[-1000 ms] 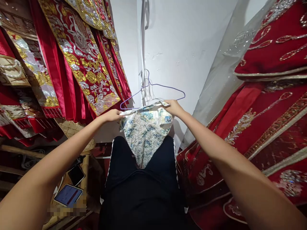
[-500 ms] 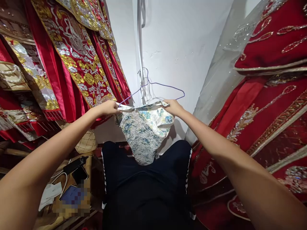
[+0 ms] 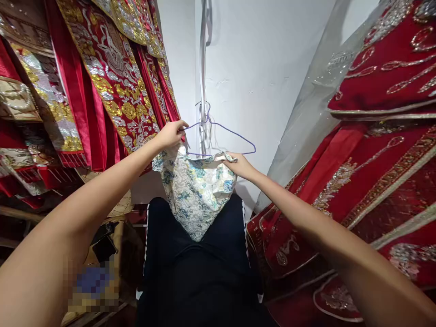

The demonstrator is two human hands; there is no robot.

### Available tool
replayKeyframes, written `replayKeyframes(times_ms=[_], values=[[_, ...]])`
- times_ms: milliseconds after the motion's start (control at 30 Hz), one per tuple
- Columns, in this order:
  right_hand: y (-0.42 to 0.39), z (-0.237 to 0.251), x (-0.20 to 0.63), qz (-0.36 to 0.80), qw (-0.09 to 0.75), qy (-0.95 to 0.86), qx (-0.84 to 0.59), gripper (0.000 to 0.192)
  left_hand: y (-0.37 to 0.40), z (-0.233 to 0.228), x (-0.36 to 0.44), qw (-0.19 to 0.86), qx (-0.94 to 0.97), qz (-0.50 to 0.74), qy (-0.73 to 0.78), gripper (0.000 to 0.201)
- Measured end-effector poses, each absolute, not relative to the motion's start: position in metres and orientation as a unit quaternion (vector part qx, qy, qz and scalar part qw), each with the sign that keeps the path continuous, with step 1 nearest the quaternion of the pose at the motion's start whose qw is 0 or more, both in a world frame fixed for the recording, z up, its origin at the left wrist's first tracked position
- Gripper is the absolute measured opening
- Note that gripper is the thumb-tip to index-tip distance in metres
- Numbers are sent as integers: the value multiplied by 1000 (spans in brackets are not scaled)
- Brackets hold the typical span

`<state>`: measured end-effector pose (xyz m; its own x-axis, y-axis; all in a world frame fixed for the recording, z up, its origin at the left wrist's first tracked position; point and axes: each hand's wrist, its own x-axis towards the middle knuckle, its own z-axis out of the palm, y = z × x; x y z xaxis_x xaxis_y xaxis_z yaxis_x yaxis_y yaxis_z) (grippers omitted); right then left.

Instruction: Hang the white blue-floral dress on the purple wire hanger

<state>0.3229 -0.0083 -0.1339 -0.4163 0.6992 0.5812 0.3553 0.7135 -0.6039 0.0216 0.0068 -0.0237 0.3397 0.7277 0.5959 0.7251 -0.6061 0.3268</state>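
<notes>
A purple wire hanger [image 3: 238, 135] hangs by its hook against a white vertical strip. My left hand [image 3: 171, 134] is closed at the hanger's left arm, fingers pinched round the wire. Just beneath it, the left shoulder of a garment with a blue, green and yellow floral print [image 3: 195, 195] covers the hanger's left end. My right hand [image 3: 240, 165] pinches the garment's upper right edge, below the hanger's bare right end. The cloth droops between my hands, its tip reaching down to my dark-clad lap [image 3: 197, 272].
Red embroidered garments with gold and silver sequins [image 3: 119, 86] hang on the left. More red beaded clothing [image 3: 340, 181] and a clear plastic cover [image 3: 306, 104] are on the right. A white wall [image 3: 255, 54] stands ahead. A phone [image 3: 105, 249] lies on a wooden stool [image 3: 117, 236] at lower left.
My left hand has moved up from the garment's edge to the hanger's arm. The garment's left side has risen onto the hanger. My right hand has shifted slightly left and down with the cloth.
</notes>
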Motion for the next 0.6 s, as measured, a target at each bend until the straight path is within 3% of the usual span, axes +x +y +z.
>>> replayKeyframes(times_ms=[233,400,467,533,600], values=[[-4,-112,319,161,401,-838,-335,35,29,-19,33,-53,817,306,486,32],[-10,-99,342,53,469,-775,-420,89,37,-14,22,-60,839,247,481,31],[-9,-90,359,35,497,-727,-472,102,40,-13,21,-69,841,238,482,33],[-6,-78,378,64,493,-706,-505,90,44,-14,21,-72,842,227,484,34],[-1,-62,394,153,449,-714,-515,66,47,-16,20,-75,846,220,481,32]])
